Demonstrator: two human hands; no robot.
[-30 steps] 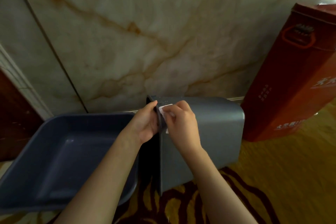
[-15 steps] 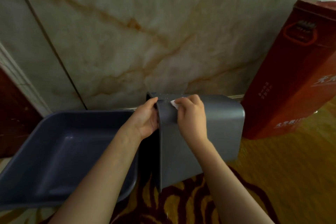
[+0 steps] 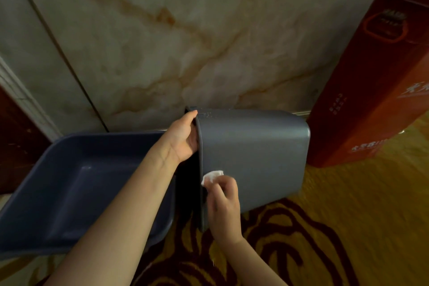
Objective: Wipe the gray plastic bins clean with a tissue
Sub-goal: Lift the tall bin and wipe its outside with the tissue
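A gray plastic bin [image 3: 255, 153] stands on its side on the carpet, its opening facing left. My left hand [image 3: 182, 140] grips its upper rim, fingers hooked inside. My right hand [image 3: 224, 202] presses a small white tissue [image 3: 212, 176] against the bin's near outer wall, close to the rim and about halfway down. A second gray bin [image 3: 69, 183] lies tilted to the left with its hollow inside facing me; my left forearm crosses over its right end.
A marble wall [image 3: 185, 42] rises right behind the bins. A tall red cardboard box [image 3: 371, 100] leans at the right, close to the held bin. A dark wooden door frame [image 3: 14, 137] is at far left. Patterned yellow and maroon carpet [image 3: 336, 227] covers the floor.
My right hand with the tissue has slid down from the bin's top edge to the middle of the near wall beside the rim. The left hand keeps its grip on the rim.
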